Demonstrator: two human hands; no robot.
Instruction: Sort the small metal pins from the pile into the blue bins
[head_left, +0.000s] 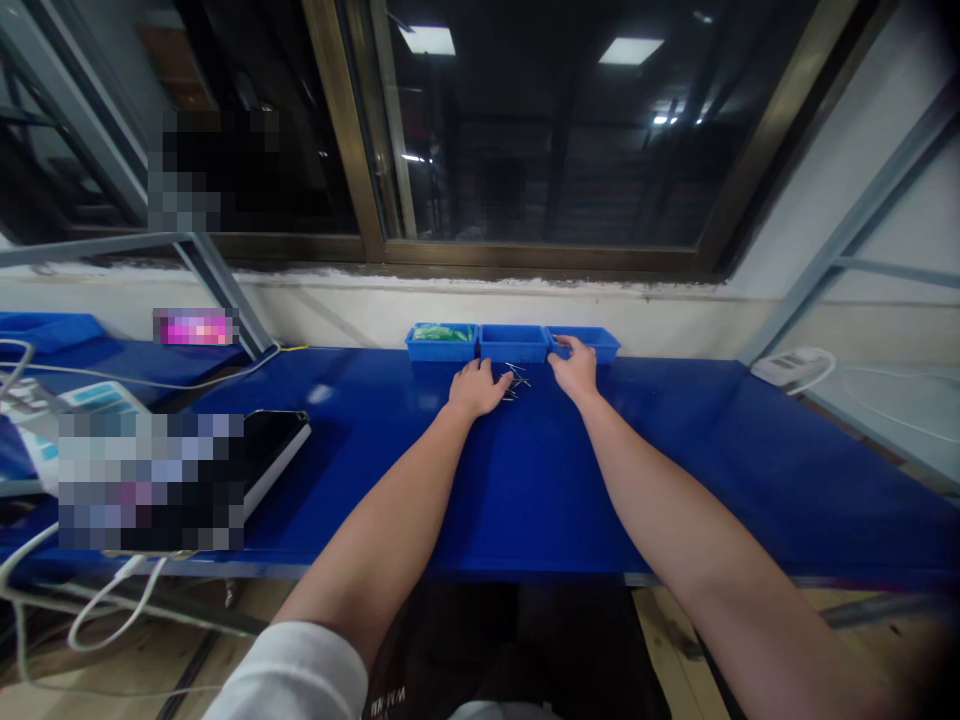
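Blue tabletop [540,470], twelve o'clock: metallic pins [520,381], likely light, stiff; pinch mid-length. Left hand [475,389] spread; right hand [574,370] curled, grip unclear.

Below the near edge of the tabletop [540,470], a white sleeve [289,670] with a hem line circles the left arm [382,520], dark clothing [525,630] bearing pale lettering [388,702] covers the lap, and white cloth [502,711] peeks out.
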